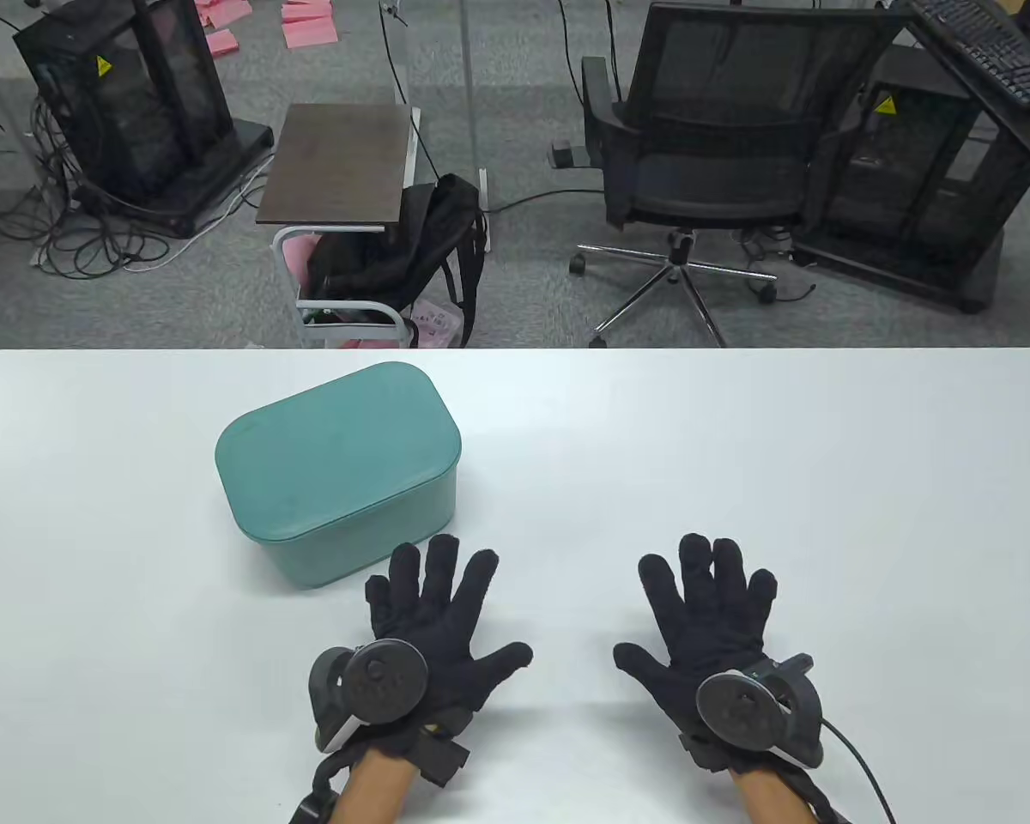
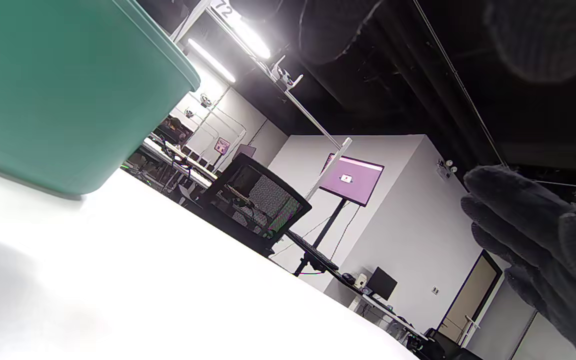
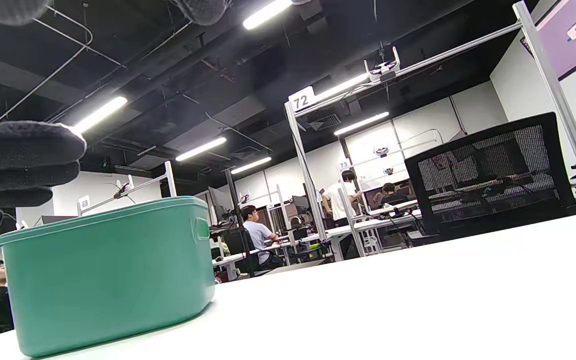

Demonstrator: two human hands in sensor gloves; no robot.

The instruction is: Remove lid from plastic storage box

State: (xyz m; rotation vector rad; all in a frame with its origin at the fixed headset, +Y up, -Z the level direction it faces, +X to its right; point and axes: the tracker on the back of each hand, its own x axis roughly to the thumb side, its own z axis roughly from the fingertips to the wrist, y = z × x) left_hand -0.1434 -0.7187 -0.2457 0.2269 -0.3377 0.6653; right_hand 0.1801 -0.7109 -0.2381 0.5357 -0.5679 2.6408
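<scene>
On the white table point(image 1: 738, 446), the green storage box point(image 1: 343, 481) is sitting lid-on point(image 1: 330, 446) at about ten o'clock from your hands. Your left hand point(image 1: 433, 622) and right hand point(image 1: 712, 618) are lying flat, fingers spread, holding nothing. You are preparing to reach: brace the box wall with one hand, then lift the lid's rim evenly with the other.

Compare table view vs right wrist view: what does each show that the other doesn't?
Table view only: the lid top, seated on the box, and both hands, left hand and right hand, spread open on the table, touching nothing. Right wrist view only: a handle recess on the box's end wall. Both: the green storage box, lid closed.
</scene>
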